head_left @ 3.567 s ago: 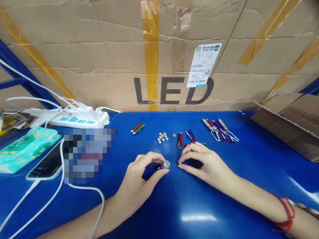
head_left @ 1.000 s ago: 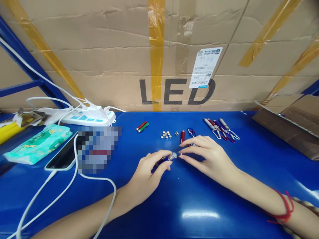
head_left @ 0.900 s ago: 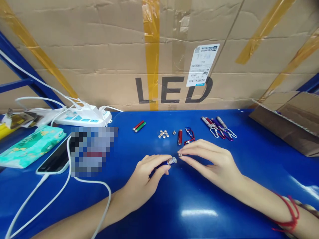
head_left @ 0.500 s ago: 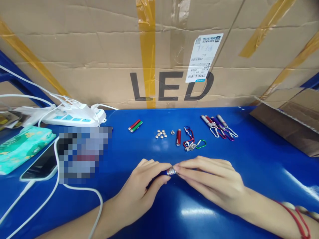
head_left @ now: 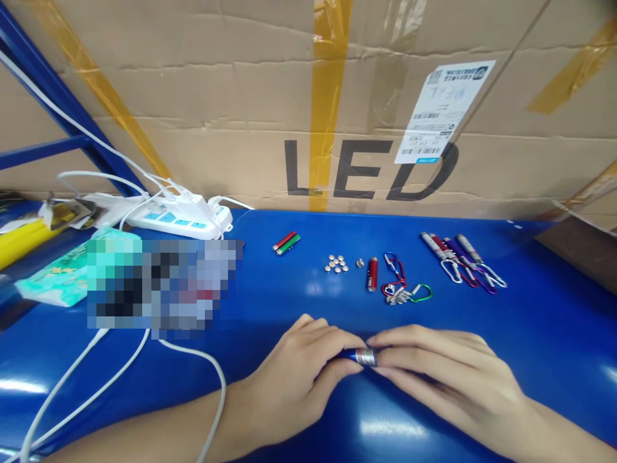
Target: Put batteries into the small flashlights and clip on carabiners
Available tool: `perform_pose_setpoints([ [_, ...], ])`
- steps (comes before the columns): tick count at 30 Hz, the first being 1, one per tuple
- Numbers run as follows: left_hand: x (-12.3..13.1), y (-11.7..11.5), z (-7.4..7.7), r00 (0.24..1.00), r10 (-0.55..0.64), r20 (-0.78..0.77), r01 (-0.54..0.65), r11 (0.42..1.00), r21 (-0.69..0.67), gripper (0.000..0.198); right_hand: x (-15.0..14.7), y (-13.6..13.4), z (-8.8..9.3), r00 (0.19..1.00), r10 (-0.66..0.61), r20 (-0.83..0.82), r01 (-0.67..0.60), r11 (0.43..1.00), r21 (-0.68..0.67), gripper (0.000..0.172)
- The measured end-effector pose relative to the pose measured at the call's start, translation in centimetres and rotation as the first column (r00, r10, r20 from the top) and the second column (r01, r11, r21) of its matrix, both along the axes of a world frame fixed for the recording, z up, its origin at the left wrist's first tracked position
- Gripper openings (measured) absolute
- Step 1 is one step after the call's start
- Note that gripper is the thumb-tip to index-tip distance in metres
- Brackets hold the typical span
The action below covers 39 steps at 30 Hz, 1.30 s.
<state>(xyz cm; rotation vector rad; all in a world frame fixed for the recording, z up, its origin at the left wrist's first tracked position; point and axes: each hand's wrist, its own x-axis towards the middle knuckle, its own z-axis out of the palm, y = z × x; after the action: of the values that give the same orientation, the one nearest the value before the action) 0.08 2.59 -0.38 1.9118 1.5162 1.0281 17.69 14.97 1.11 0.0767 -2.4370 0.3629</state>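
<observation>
Between both hands, just above the blue table, is a small blue mini flashlight (head_left: 365, 357) with a silvery printed band near its right end. My left hand (head_left: 308, 370) is closed around its left part, thumb below and forefinger above. My right hand (head_left: 453, 370) pinches the right end between its fingertips, which hide that tip. Beyond the hands stands a red flashlight tube (head_left: 373, 274), with several button cells (head_left: 336, 263) and a small metal end cap (head_left: 360, 263) to its left. Carabiner clips (head_left: 421, 293) with metal caps lie to its right.
A red and a green tube (head_left: 288, 243) lie farther back. Several finished-looking flashlights with clips (head_left: 460, 254) lie at right. A white power strip (head_left: 183, 222), cables (head_left: 219, 379) and a green tissue pack (head_left: 58, 283) occupy the left. A large cardboard box (head_left: 241, 96) walls the back.
The view has turned left, so the table things appear farther right. Both hands still hold the blue flashlight, slightly lower in view, and more of its printed band shows.
</observation>
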Motion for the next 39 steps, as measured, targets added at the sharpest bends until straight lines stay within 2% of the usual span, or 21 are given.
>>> perform_pose_setpoints([
  [4, 0.2, 0.0, 0.0, 0.998, 0.055, 0.024, -0.054, 0.998, -0.031, 0.015, -0.1, 0.2, -0.3, 0.997, 0.016, 0.079, -0.009, 0.996, -0.085, 0.01],
  [6, 0.4, 0.0, 0.1, 0.986, 0.12, 0.115, -0.109, 0.989, -0.097, 0.013, -0.1, 0.5, -0.4, 0.994, 0.007, 0.105, 0.005, 0.994, -0.113, 0.015],
  [10, 0.7, 0.1, 0.3, 0.91, 0.221, 0.352, -0.134, 0.958, -0.253, 0.015, -0.3, 1.8, -0.6, 0.976, -0.152, 0.155, 0.173, 0.977, -0.129, 0.03],
  [12, 0.8, 0.2, 0.3, 0.897, 0.236, 0.374, -0.138, 0.953, -0.271, 0.018, -0.5, 2.7, -0.9, 0.947, -0.256, 0.194, 0.274, 0.959, -0.069, 0.03],
  [14, 0.9, 0.1, 0.3, 0.901, 0.228, 0.37, -0.133, 0.955, -0.265, 0.018, -1.0, 3.5, -1.1, 0.92, -0.322, 0.222, 0.319, 0.946, 0.049, 0.031],
  [19, 1.0, 0.0, 0.0, 0.881, 0.207, 0.424, -0.107, 0.963, -0.247, 0.02, -2.7, 4.5, -1.8, 0.864, -0.426, 0.267, 0.333, 0.882, 0.333, 0.039],
  [23, 1.0, 0.1, -0.6, 0.826, 0.193, 0.53, -0.064, 0.966, -0.252, 0.023, -3.9, 4.5, -2.0, 0.847, -0.462, 0.264, 0.337, 0.849, 0.406, 0.042],
  [26, 1.0, 0.2, -0.7, 0.803, 0.193, 0.564, -0.057, 0.966, -0.25, 0.024, -4.1, 4.3, -1.7, 0.855, -0.45, 0.257, 0.334, 0.858, 0.39, 0.039],
  [29, 1.1, 0.1, -0.5, 0.835, 0.196, 0.515, -0.066, 0.963, -0.259, 0.02, -3.5, 3.8, -1.3, 0.88, -0.413, 0.235, 0.324, 0.883, 0.339, 0.028],
  [33, 1.4, -0.2, 0.0, 0.878, 0.205, 0.431, -0.084, 0.955, -0.284, 0.007, -2.6, 3.1, -1.1, 0.902, -0.376, 0.212, 0.329, 0.917, 0.227, 0.015],
  [39, 1.5, -0.2, 0.8, 0.884, 0.206, 0.419, -0.095, 0.958, -0.27, 0.002, -2.0, 2.9, -1.0, 0.889, -0.354, 0.289, 0.351, 0.934, 0.065, 0.01],
])
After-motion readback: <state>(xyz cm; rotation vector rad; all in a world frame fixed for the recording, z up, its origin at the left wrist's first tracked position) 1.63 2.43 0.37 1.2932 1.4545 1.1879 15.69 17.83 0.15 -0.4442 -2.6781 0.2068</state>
